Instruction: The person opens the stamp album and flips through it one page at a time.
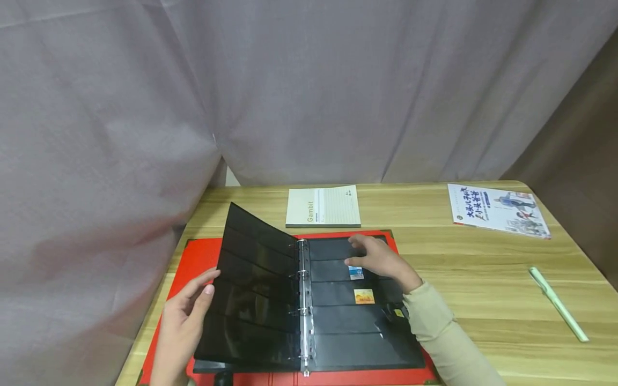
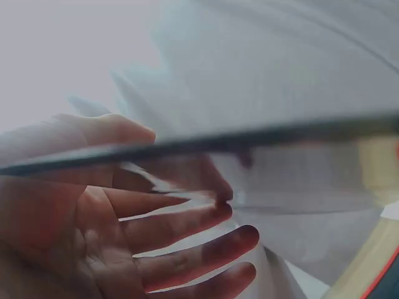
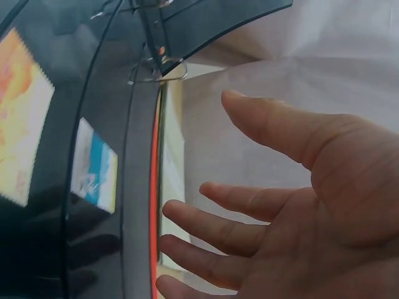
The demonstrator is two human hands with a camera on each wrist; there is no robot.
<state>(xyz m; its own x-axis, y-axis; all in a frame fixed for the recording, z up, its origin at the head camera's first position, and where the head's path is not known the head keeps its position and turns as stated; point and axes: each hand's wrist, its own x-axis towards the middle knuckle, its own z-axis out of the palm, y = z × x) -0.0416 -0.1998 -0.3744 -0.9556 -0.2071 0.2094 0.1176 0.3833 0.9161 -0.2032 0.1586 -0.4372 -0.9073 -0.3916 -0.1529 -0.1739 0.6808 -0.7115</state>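
Observation:
A ring-bound stamp album (image 1: pixel 367 351) with black pocket pages lies open. Its raised black page (image 1: pixel 256 289) slants up to the left of the rings. My left hand (image 1: pixel 181 316) is at that page's free edge, fingertips touching it, with straight, spread fingers in the left wrist view. Over the upper part of the right-hand page, my right hand (image 1: pixel 379 257) hovers with loosely bent, apart fingers and nothing in them. Below its fingertips a blue-and-white stamp (image 1: pixel 355 273) sits in a pocket. An orange-yellow stamp (image 1: pixel 364 296) is one row lower; a small yellow stamp (image 1: pixel 398 313) lies by the sleeve.
Under the black pages spreads the red album cover (image 1: pixel 193 268). A cream notebook (image 1: pixel 322 207) lies behind the album. To the right are an illustrated booklet (image 1: pixel 499 210) and a light green pen (image 1: pixel 558 304) on the wooden table (image 1: pixel 487 273). A grey curtain (image 1: pixel 309 96) hangs at the back.

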